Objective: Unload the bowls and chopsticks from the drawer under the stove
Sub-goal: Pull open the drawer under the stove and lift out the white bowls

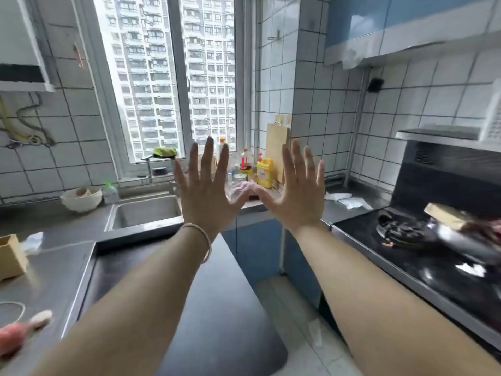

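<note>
Both my arms are stretched out in front of me, backs of the hands toward the camera. My left hand (pixel 207 191), with a thin bangle at the wrist, has its fingers spread and holds nothing. My right hand (pixel 296 191) is spread the same way and is empty too. The black gas stove (pixel 423 256) lies on the right counter, to the right of my right forearm. The drawer under it, the bowls and the chopsticks are not in view.
A steel sink (pixel 146 213) sits under the window, a white bowl (pixel 81 198) to its left. Bottles and a yellow jug (pixel 265 172) crowd the far corner by a cutting board (pixel 277 147). A pan (pixel 469 240) rests on the stove. Blue cabinets (pixel 257 248) stand ahead.
</note>
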